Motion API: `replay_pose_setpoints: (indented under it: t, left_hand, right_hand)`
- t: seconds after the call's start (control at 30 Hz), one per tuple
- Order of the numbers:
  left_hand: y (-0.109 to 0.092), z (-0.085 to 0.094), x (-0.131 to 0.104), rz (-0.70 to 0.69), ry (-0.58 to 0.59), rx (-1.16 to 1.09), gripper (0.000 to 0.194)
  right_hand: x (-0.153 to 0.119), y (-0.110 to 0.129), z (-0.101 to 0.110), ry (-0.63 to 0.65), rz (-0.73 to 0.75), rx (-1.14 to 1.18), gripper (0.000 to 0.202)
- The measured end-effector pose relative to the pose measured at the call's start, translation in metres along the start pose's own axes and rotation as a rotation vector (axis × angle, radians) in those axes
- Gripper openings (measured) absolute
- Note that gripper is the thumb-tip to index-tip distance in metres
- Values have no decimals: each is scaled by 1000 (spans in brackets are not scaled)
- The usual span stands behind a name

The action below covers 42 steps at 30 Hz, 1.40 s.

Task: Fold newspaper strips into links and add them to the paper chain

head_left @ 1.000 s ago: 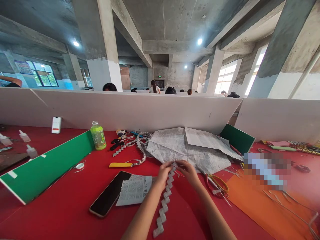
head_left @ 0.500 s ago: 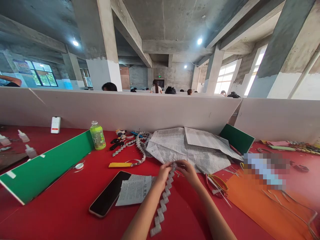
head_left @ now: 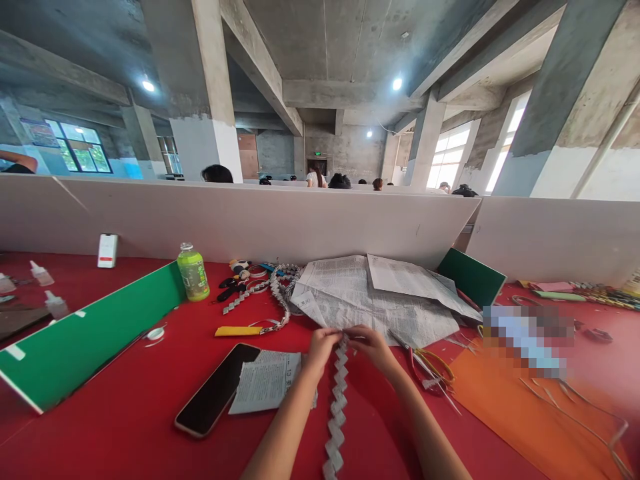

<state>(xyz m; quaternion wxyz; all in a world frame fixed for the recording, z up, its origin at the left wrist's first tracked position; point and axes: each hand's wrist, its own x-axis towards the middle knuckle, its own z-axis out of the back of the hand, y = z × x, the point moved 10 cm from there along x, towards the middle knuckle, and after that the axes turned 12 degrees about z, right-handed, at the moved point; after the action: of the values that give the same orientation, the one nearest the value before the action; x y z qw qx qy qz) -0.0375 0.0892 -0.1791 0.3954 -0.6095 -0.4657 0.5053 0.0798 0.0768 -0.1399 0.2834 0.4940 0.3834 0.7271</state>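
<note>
A zigzag chain of folded newspaper (head_left: pixel 337 407) runs from my fingertips down toward the bottom edge of the view. My left hand (head_left: pixel 323 348) pinches its far end from the left. From the right, my right hand (head_left: pixel 371 345) holds the same end with bent fingers. The exact finger contact there is small and partly hidden. Just beyond both hands lie large newspaper sheets (head_left: pixel 345 293). Left of my left forearm, a torn piece of newspaper (head_left: pixel 263 387) overlaps a black smartphone (head_left: pixel 217 390).
Scissors (head_left: pixel 425 363) lie right of my hands beside an orange sheet (head_left: pixel 495 400). Another folded chain (head_left: pixel 277 287) and a yellow-handled cutter (head_left: pixel 237 331) sit back left. A green bottle (head_left: pixel 193 273) stands by a green divider (head_left: pixel 100 340). A white partition (head_left: pixel 280 220) closes the back.
The paper chain's near end has swung to the right, so it hangs straighter toward me. Both hands keep hold of the far end, with the fingers slightly shifted.
</note>
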Motion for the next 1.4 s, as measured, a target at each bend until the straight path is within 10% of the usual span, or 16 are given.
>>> replay_pose_setpoints:
  t: [1.4]
  left_hand:
    - [1,0,8,-143,-112,461,10]
  right_hand:
    - [-5,-20,-9,38,-104,115,23]
